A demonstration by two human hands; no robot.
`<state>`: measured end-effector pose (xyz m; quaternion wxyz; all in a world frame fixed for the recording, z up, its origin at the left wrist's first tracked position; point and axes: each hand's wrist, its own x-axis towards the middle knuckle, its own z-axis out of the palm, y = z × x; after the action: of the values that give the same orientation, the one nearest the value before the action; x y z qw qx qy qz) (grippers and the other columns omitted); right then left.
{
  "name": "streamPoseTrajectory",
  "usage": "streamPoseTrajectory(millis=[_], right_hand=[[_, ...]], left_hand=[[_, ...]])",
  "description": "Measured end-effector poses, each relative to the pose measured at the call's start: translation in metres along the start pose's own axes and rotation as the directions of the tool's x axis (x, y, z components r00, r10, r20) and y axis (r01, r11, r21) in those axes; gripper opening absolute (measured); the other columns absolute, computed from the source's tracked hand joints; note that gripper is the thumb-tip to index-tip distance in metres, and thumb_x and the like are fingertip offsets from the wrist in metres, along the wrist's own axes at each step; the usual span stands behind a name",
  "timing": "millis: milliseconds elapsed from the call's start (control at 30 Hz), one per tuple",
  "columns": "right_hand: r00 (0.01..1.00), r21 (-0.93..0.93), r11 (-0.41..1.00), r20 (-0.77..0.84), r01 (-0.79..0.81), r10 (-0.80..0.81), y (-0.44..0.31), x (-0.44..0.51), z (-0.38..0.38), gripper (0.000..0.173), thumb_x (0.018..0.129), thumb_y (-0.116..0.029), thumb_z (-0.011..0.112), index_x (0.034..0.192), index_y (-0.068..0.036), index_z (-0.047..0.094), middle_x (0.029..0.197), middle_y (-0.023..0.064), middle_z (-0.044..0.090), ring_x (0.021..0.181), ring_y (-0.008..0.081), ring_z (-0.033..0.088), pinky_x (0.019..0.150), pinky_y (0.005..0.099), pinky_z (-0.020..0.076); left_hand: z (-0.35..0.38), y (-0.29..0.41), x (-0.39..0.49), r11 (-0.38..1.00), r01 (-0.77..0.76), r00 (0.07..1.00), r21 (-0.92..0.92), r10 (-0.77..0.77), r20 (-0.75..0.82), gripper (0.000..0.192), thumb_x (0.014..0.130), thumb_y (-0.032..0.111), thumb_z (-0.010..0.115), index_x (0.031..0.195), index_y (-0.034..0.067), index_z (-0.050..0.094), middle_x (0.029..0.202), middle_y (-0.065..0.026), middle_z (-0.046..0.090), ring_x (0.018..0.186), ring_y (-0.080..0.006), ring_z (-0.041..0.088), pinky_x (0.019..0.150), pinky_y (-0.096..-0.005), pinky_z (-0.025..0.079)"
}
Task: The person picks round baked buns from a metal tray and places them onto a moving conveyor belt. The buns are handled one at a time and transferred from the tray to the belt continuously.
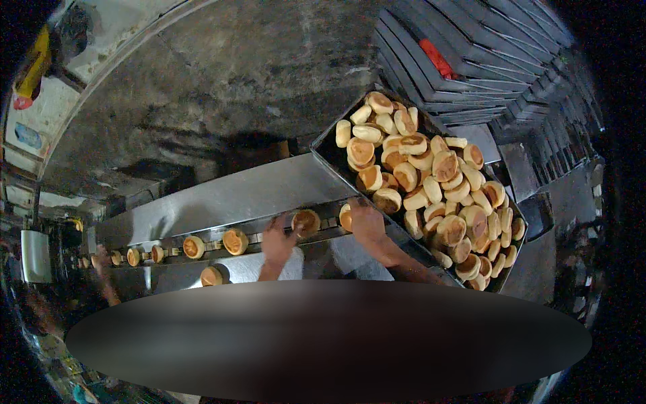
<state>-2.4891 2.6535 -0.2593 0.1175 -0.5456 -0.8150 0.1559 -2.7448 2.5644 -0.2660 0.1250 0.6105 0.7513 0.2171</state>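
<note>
A narrow conveyor channel (262,241) runs across in front of me, carrying a row of round browned buns. My left hand (279,240) is over the channel, its fingers at the left side of a bun (306,223); whether it grips that bun is unclear. Further right, my right hand (367,219) has its fingers on another bun (345,218), covering that bun's right side. Right beside this hand is a dark metal tray (337,169) heaped with buns (445,166). More buns, such as this one (235,241), sit on the channel to the left.
A single bun (211,276) rests on the metal ledge on my side. Stacked dark trays (484,55) rise at the upper right, with a red item (437,58) among them. Another person's hand (102,257) is at the channel's far left. A metal panel (227,189) borders the channel.
</note>
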Motion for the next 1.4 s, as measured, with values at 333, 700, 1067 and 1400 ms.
streamPoseTrajectory(millis=[333, 700, 1067, 1400], right_hand=[[0.995, -0.031, 0.999, 0.092, -0.044, 0.047, 0.026, -0.007, -0.037, 0.034, 0.091, -0.019, 0.059, 0.123, -0.007, 0.062, 0.093, 0.0172, 0.072, 0.085, 0.0396, 0.069, 0.079, 0.052, 0.0544], [0.89, -0.044, 0.986, -0.439, -0.158, 0.123, 0.143, 0.008, -0.157, 0.051, 0.071, -0.025, 0.083, 0.114, -0.003, 0.067, 0.114, 0.0207, 0.066, 0.107, 0.0398, 0.063, 0.092, 0.0464, 0.0509], [0.881, 0.133, 0.989, -0.457, -0.068, 0.122, 0.137, 0.009, -0.17, 0.046, 0.08, -0.014, 0.08, 0.118, 0.0, 0.06, 0.105, 0.0168, 0.062, 0.106, 0.0324, 0.06, 0.092, 0.0418, 0.0485], [0.954, 0.926, -0.254, 0.297, -0.28, 0.031, 0.019, -0.003, -0.076, 0.048, 0.087, -0.005, 0.072, 0.132, 0.001, 0.054, 0.124, 0.0082, 0.061, 0.115, 0.0172, 0.059, 0.097, 0.0332, 0.0495]], left_hand=[[-0.009, 0.031, -0.002, 0.978, 0.05, 0.998, 0.203, -0.044, -0.038, 0.067, 0.074, 0.038, 0.083, 0.131, 0.012, 0.06, 0.123, -0.0191, 0.06, 0.118, -0.0386, 0.057, 0.098, -0.0504, 0.048], [0.085, 0.189, 0.15, 0.849, -0.529, 0.761, 0.01, 0.469, 0.448, 0.085, 0.073, 0.029, 0.082, 0.147, 0.01, 0.044, 0.141, -0.0194, 0.051, 0.129, -0.038, 0.052, 0.105, -0.0534, 0.043], [0.028, 0.118, 0.035, 0.999, 0.048, 0.958, 0.002, -0.046, 0.282, 0.081, 0.072, 0.044, 0.086, 0.132, 0.002, 0.049, 0.134, -0.0253, 0.051, 0.114, -0.0419, 0.061, 0.092, -0.0488, 0.054], [0.019, 0.094, 0.013, 0.286, 0.274, 0.962, -0.918, -0.062, 0.267, 0.059, 0.106, 0.055, 0.038, 0.144, 0.011, 0.047, 0.128, -0.011, 0.06, 0.119, -0.0237, 0.059, 0.098, -0.0415, 0.048]])
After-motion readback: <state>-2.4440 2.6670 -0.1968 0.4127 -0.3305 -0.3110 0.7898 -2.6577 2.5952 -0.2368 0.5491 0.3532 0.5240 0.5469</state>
